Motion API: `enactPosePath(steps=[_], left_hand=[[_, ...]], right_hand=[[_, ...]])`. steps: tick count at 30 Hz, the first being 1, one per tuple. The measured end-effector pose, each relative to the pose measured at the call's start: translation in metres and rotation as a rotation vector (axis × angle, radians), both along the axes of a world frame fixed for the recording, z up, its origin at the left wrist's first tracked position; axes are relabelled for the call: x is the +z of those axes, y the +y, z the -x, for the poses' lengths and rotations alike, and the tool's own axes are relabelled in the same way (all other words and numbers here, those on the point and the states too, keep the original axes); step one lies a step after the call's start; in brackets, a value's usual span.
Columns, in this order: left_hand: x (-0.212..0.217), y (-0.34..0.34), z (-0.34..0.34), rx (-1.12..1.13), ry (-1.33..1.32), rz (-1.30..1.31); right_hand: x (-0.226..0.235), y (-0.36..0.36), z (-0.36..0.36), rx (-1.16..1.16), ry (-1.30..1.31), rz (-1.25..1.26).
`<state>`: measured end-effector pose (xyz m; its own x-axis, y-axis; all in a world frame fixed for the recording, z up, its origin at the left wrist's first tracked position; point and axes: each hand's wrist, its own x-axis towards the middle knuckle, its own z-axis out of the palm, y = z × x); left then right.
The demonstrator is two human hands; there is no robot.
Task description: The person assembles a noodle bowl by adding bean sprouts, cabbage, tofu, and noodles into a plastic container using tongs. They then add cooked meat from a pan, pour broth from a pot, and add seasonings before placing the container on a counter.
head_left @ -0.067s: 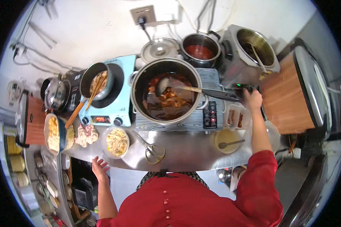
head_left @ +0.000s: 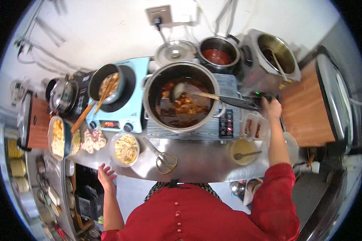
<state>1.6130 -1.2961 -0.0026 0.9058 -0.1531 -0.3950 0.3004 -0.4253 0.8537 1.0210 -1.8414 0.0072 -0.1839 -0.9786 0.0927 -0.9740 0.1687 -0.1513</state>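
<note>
My right hand point(head_left: 273, 107) reaches forward to the front of the steel countertop warmer point(head_left: 251, 76), its fingers closed on a small black knob point(head_left: 264, 97) beside a green light. My left hand point(head_left: 106, 175) holds nothing, fingers apart, just off the front edge of the counter. In the middle stands a large steel pot point(head_left: 146, 105) of dark broth with pieces in it. A ladle point(head_left: 233, 101) rests in that pot, its black handle pointing toward my right hand. Close to my left hand sit a bowl of noodles point(head_left: 124, 149) and kitchen scissors point(head_left: 163, 158).
A small pan point(head_left: 94, 86) with wooden chopsticks stands on the light blue induction cooker point(head_left: 133, 116). Behind are a pot of red liquid point(head_left: 217, 56) and a steel lid point(head_left: 175, 53). On the right are a spice container point(head_left: 254, 125), a bowl with a spoon point(head_left: 244, 148) and a wood-sided bin point(head_left: 303, 102).
The view has shifted slightly, so the counter sits a little further right in it. My right hand stays at the knob and my left hand stays open.
</note>
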Motion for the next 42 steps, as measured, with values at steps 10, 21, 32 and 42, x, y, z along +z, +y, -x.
enactPosePath(steps=[10,21,32,42], left_hand=[[0.134,-0.066,-0.056,-0.331,-1.308,-0.273],[0.139,-0.157,-0.188,-1.177,-0.593,-0.485],[0.113,-0.181,-0.196,-1.031,0.785,0.434],[0.123,-0.115,-0.160,-1.100,0.577,0.418]], right_hand=[[0.107,0.106,-0.052,0.205,-0.835,0.837],[0.135,0.240,-0.461,1.192,-0.755,0.000],[0.132,0.185,-0.596,1.202,-0.886,0.325],[0.174,0.211,-0.555,1.082,-1.321,0.172]])
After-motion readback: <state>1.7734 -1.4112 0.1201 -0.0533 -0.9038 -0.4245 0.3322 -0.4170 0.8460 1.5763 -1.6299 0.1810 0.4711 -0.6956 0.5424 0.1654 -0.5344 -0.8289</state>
